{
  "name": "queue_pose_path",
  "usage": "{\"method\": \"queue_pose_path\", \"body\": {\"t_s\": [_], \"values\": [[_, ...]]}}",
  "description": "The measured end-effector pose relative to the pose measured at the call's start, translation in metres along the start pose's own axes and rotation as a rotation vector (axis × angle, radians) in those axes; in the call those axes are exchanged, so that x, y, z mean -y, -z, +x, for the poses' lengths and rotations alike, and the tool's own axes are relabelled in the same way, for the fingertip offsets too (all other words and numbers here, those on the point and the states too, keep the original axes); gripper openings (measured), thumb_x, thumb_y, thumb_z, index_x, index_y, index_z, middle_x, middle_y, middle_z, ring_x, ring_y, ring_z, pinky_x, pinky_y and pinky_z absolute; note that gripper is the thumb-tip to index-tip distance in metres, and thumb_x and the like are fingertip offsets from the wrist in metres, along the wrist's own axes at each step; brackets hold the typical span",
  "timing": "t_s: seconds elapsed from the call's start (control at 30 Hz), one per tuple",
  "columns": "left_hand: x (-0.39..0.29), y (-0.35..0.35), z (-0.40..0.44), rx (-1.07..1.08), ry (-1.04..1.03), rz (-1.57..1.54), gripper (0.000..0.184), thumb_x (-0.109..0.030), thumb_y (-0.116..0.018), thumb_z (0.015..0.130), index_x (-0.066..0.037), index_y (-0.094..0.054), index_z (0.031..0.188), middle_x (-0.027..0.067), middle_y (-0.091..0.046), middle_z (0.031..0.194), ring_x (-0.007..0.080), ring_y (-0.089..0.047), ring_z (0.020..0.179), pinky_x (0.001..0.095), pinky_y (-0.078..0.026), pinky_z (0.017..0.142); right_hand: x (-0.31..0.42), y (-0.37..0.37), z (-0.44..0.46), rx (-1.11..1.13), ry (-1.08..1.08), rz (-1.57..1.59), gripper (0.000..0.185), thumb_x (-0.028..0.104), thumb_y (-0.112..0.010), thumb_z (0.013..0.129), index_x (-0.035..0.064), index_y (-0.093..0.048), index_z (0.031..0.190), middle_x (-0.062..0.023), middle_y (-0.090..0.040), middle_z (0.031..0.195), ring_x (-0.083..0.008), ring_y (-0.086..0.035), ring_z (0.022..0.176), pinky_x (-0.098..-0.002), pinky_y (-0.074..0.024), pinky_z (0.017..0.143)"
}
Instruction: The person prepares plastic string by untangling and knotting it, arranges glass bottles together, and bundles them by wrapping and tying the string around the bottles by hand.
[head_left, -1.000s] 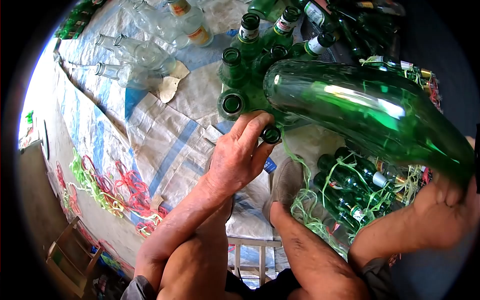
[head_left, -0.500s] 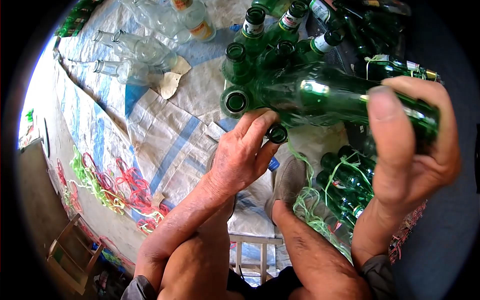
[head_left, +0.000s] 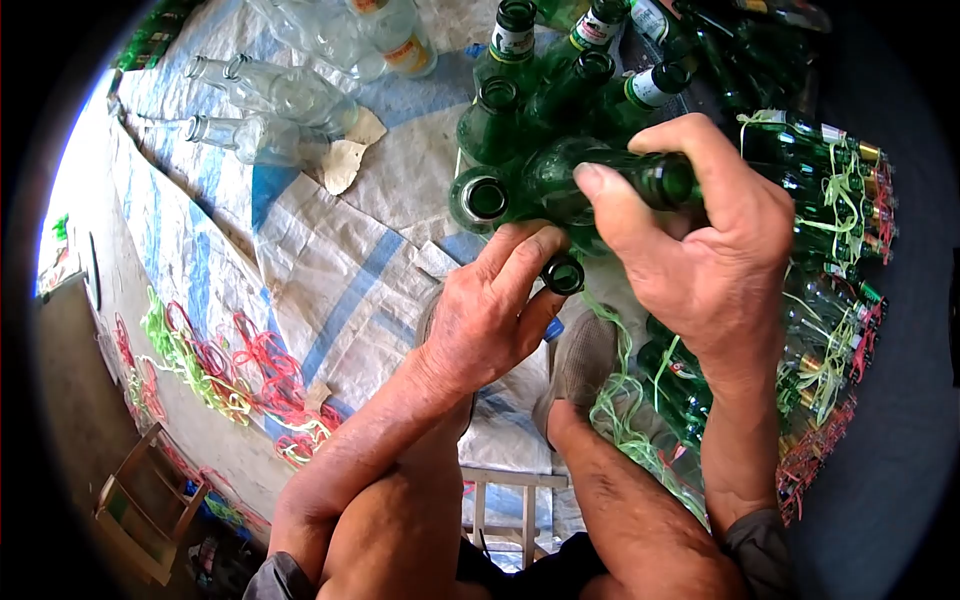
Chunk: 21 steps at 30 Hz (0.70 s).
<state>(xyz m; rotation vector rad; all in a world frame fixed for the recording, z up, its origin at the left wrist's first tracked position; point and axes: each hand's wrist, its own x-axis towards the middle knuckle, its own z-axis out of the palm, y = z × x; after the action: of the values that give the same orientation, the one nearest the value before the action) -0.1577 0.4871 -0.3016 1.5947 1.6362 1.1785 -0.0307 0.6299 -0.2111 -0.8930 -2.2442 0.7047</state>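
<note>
My left hand [head_left: 490, 305] is wrapped round the neck of a green bottle [head_left: 562, 275], whose open mouth faces up beside my thumb. To its right, my right hand [head_left: 705, 235] grips the neck of another green bottle [head_left: 665, 182], which leans with its base toward the group. Several upright green bottles [head_left: 490, 120] stand close together beyond my hands, some with white neck labels. One of them [head_left: 485, 198] stands just past my left fingers. The bases of the held bottles are mostly hidden.
Clear bottles [head_left: 290, 100] lie on the blue-striped sheet [head_left: 340, 260] at upper left. Tied green bottles [head_left: 830, 200] lie at right, with more near my right leg. Red and green string [head_left: 250, 375] is heaped at left. Green string [head_left: 625, 410] lies by my shoe [head_left: 585, 355].
My right hand has moved left with its bottle, which has swung from lying nearly flat in the air to more upright beside the group. My left hand has barely shifted, still holding its bottle.
</note>
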Motion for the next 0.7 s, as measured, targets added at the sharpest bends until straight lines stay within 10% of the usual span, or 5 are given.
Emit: {"method": "queue_pose_path", "body": {"t_s": [0.7], "values": [[0.0, 0.001, -0.001, 0.015, 0.035, 0.006, 0.056, -0.002, -0.073, 0.082, -0.003, -0.056, 0.135, 0.0213, -0.062, 0.127, 0.0427, -0.067, 0.105, 0.0453, -0.059, 0.083, -0.006, -0.031, 0.007, 0.242, -0.043, -0.302, 0.027, 0.023, -0.081, 0.083, 0.0057, -0.06, 0.086, -0.0138, -0.068, 0.07, -0.0369, -0.07, 0.068, -0.0477, -0.0531, 0.061]]}}
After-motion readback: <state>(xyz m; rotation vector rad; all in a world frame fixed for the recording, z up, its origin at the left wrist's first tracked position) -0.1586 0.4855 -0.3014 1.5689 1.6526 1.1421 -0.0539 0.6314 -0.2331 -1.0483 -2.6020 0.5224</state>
